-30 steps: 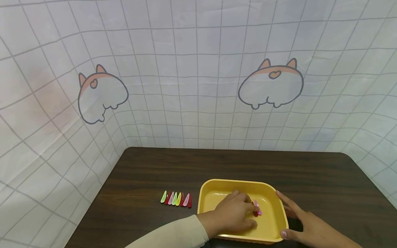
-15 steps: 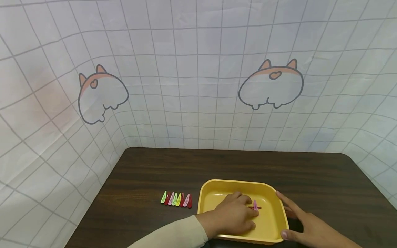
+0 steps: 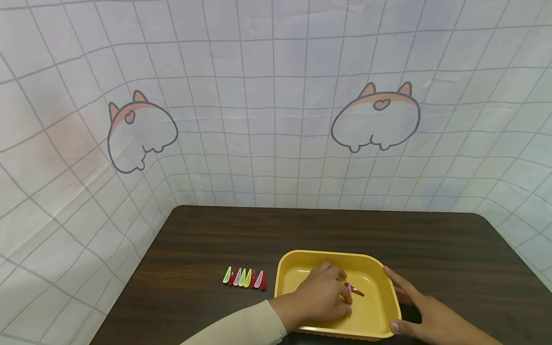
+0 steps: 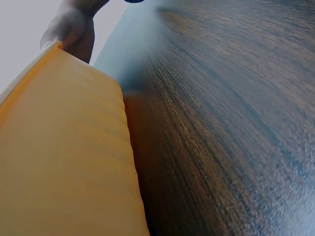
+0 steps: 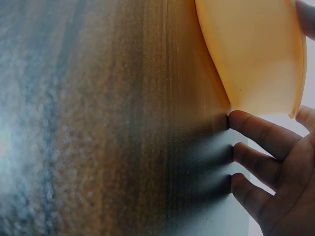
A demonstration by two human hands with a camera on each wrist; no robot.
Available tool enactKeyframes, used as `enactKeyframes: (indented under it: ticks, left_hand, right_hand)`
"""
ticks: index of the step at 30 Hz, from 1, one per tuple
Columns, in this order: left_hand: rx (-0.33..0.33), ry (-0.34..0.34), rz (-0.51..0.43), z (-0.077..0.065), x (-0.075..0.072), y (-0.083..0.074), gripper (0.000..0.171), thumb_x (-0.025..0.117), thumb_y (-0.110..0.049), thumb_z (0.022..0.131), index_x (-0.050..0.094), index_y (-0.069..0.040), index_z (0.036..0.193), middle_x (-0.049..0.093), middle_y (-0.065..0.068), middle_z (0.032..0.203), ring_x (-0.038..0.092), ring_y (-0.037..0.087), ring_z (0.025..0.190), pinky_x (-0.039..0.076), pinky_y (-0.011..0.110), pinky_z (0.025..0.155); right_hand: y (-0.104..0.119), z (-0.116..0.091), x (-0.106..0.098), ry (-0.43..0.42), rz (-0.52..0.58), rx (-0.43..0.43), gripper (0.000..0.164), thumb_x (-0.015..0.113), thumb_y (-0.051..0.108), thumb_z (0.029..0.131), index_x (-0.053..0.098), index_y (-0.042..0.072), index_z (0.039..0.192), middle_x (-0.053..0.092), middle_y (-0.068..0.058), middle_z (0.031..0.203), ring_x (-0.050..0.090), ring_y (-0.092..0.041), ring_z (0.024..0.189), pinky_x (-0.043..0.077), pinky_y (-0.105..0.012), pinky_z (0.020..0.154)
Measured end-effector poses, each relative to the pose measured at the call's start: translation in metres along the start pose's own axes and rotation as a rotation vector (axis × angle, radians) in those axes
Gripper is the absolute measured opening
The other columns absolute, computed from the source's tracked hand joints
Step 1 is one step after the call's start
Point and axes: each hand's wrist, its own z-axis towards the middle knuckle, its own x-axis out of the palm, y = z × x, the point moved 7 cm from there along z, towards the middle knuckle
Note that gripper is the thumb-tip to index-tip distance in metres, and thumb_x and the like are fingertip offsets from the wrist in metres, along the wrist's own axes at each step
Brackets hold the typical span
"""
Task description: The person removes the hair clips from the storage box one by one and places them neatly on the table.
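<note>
In the head view my left hand (image 3: 321, 294) reaches inside a yellow tray (image 3: 297, 253), its fingers bent downward. Between its index finger and thumb it pinches a pink hair clip (image 3: 350, 289), mostly hidden by the fingers. A dark red hair clip (image 3: 356, 291) lies on the tray floor just right of those fingertips. My right hand (image 3: 431, 314) rests against the tray's right side, thumb and index finger spread along the rim. In the right wrist view its other fingers (image 5: 263, 135) extend toward the tabletop beside the tray wall.
Left of the tray, several green, red, pink and yellow hair clips (image 3: 247, 277) lie side by side in a row. They rest on a dark wood table (image 3: 207, 239). A white gridded curtain (image 3: 258, 120) with dog drawings hangs behind and around it.
The pink hair clip has shifted left with my left fingers and turned off the red one. The red hair clip has swung to a slant. My right hand keeps its place.
</note>
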Motion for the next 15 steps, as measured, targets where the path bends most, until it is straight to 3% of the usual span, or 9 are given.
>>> enactKeyframes:
  ticks: [5, 12, 15]
  left_hand:
    - [-0.014, -0.028, -0.012, 0.0004, -0.0024, 0.0005, 0.009, 0.078, -0.046, 0.087, 0.079, -0.04, 0.093, 0.06, -0.011, 0.124, 0.046, 0.009, 0.117, 0.037, 0.03, 0.105]
    - [-0.097, -0.027, -0.046, 0.0049, 0.0, 0.0064, 0.044, 0.081, -0.052, 0.082, 0.073, -0.032, 0.12, 0.058, -0.013, 0.11, 0.047, 0.008, 0.106, 0.039, 0.026, 0.099]
    - [-0.121, -0.015, -0.041, 0.0066, 0.0015, 0.0092, 0.049, 0.081, -0.055, 0.081, 0.072, -0.032, 0.123, 0.057, -0.013, 0.108, 0.046, 0.008, 0.102, 0.039, 0.025, 0.095]
  right_hand:
    - [0.0021, -0.0006, -0.0017, -0.011, -0.035, -0.021, 0.099, 0.072, 0.028, 0.098, 0.0, 0.026, 0.166, 0.06, -0.013, 0.142, 0.06, -0.018, 0.121, 0.054, -0.038, 0.08]
    - [0.0036, -0.0014, -0.0025, -0.005, -0.037, -0.021, 0.098, 0.071, 0.027, 0.098, 0.0, 0.026, 0.166, 0.06, -0.012, 0.143, 0.06, -0.017, 0.121, 0.054, -0.037, 0.08]
    - [0.0029, -0.0007, -0.0027, 0.0, -0.036, -0.011, 0.098, 0.071, 0.028, 0.099, 0.0, 0.027, 0.166, 0.06, -0.012, 0.142, 0.06, -0.018, 0.121, 0.054, -0.039, 0.08]
